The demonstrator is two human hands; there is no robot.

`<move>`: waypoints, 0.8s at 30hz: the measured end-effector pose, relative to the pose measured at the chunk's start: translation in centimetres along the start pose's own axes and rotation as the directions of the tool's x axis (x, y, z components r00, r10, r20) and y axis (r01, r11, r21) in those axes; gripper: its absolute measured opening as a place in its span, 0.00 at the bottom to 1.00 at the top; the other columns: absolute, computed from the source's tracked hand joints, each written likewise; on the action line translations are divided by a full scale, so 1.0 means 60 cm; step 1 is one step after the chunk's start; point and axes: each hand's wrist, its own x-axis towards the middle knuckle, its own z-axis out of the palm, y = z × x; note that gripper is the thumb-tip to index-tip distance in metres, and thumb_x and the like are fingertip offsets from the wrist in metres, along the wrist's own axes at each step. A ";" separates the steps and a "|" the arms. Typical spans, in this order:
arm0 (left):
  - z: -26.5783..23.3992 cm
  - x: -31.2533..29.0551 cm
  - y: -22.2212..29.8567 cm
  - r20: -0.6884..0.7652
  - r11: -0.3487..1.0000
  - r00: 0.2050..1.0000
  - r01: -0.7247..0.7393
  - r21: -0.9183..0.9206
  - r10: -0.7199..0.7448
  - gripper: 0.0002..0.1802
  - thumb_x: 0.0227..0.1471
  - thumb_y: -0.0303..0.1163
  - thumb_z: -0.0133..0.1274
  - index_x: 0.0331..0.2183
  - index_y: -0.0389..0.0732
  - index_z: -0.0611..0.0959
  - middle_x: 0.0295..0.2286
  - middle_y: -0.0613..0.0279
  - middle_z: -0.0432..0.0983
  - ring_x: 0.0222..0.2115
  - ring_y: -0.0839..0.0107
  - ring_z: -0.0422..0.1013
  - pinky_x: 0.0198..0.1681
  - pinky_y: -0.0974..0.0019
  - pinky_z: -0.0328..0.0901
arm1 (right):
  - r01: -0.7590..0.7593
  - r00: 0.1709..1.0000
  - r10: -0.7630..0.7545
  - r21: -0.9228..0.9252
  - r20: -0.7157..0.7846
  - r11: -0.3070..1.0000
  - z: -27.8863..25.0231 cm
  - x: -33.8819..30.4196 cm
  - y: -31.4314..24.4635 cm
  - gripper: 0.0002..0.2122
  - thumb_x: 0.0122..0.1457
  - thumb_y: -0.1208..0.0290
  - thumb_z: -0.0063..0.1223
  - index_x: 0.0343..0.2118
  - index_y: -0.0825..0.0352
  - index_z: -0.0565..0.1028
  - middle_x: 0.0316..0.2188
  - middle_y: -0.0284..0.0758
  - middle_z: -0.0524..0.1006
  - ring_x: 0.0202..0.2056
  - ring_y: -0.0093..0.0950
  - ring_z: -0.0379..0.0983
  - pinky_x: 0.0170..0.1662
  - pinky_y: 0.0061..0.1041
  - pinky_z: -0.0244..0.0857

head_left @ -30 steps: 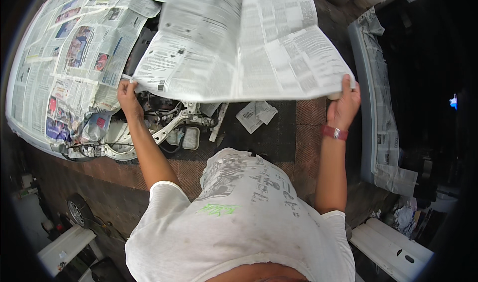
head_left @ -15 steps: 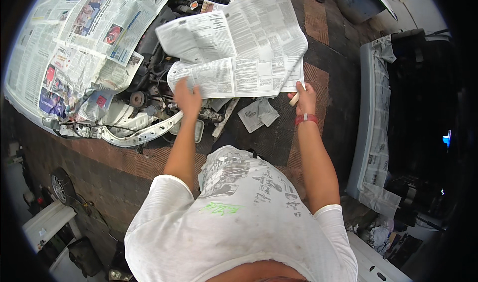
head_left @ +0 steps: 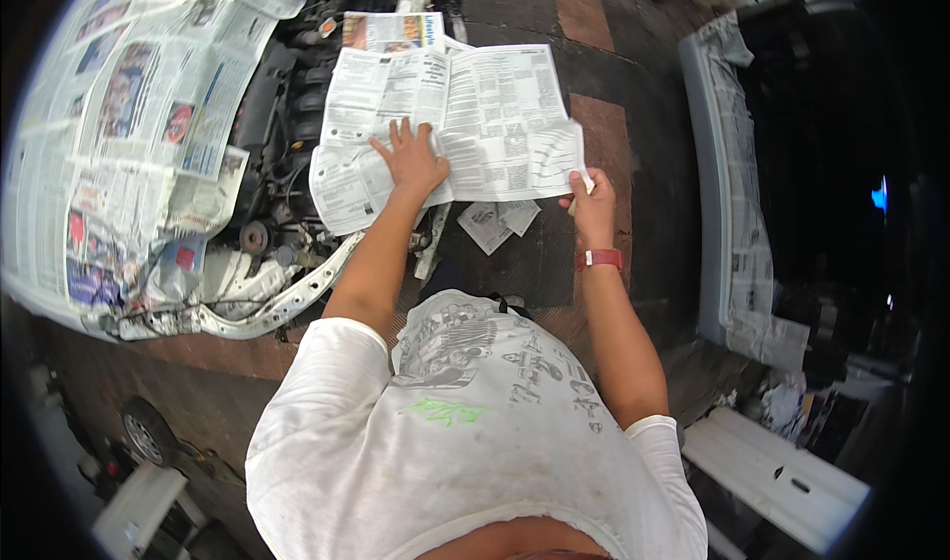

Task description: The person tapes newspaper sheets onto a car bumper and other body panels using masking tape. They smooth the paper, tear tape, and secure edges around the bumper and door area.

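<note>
An open newspaper sheet point(head_left: 505, 90) lies across the front edge of a car's engine bay point(head_left: 282, 144). My left hand point(head_left: 414, 164) rests on it, palm down with fingers spread, on the left half. At the sheet's lower right corner, which curls up, my right hand point(head_left: 594, 204) pinches the paper between thumb and fingers. A small pale object, looking like a roll of tape, shows partly in that same hand; most of it is hidden. Beyond the sheet, a colour-printed newspaper page point(head_left: 386, 32) sticks out from underneath.
Taped newspapers point(head_left: 148, 115) cover the car's body at left, above its bare white front frame point(head_left: 267, 303). Paper scraps point(head_left: 495, 222) lie on the dark floor below the sheet. A grey panel edged with newspaper point(head_left: 714, 214) stands at right; a wheel point(head_left: 146, 429) sits lower left.
The newspaper has come down from a raised, folded position and now lies flatter and more open. My left hand has moved up onto it and spread. My right hand still grips the corner.
</note>
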 end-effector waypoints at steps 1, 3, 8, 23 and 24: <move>0.007 -0.007 -0.003 -0.095 1.000 0.995 -0.008 -0.010 0.007 0.36 0.47 0.49 0.63 0.58 0.50 0.79 0.68 0.44 0.65 0.74 0.41 0.49 0.71 0.14 0.28 | -0.004 1.000 0.004 -0.004 -0.002 1.000 0.003 -0.009 -0.002 0.07 0.72 0.69 0.59 0.44 0.69 0.78 0.37 0.33 0.81 0.33 0.20 0.78 0.34 0.24 0.78; 0.010 -0.005 -0.006 -0.033 0.993 0.999 0.006 -0.120 -0.011 0.33 0.48 0.48 0.62 0.56 0.49 0.81 0.64 0.46 0.70 0.72 0.42 0.52 0.70 0.13 0.26 | 0.011 1.000 -0.011 -0.013 0.008 1.000 0.001 -0.020 -0.001 0.09 0.71 0.69 0.60 0.45 0.69 0.78 0.37 0.32 0.81 0.34 0.20 0.78 0.34 0.24 0.78; 0.011 0.004 -0.020 0.170 0.986 0.984 -0.026 -0.163 0.054 0.26 0.51 0.49 0.60 0.49 0.46 0.84 0.41 0.55 0.85 0.55 0.48 0.76 0.70 0.28 0.53 | 0.077 0.997 -0.074 -0.084 0.038 0.993 -0.011 -0.032 0.005 0.10 0.71 0.68 0.60 0.45 0.71 0.78 0.37 0.34 0.81 0.34 0.22 0.79 0.34 0.25 0.79; -0.004 0.006 -0.064 0.224 0.987 0.961 -0.162 -0.011 0.161 0.21 0.57 0.32 0.53 0.49 0.54 0.91 0.40 0.46 0.88 0.42 0.46 0.84 0.48 0.45 0.76 | -0.023 0.951 -0.003 -0.079 -0.309 0.997 -0.149 -0.052 0.076 0.07 0.72 0.69 0.60 0.43 0.67 0.77 0.34 0.31 0.80 0.30 0.19 0.77 0.31 0.21 0.77; 0.001 0.011 -0.068 0.163 0.989 0.976 -0.147 -0.014 0.148 0.20 0.56 0.32 0.53 0.47 0.54 0.92 0.40 0.47 0.88 0.42 0.47 0.84 0.48 0.46 0.76 | -0.049 0.937 0.018 -0.079 -0.349 0.996 -0.182 -0.060 0.084 0.07 0.72 0.69 0.59 0.43 0.67 0.77 0.34 0.31 0.80 0.30 0.18 0.77 0.31 0.21 0.76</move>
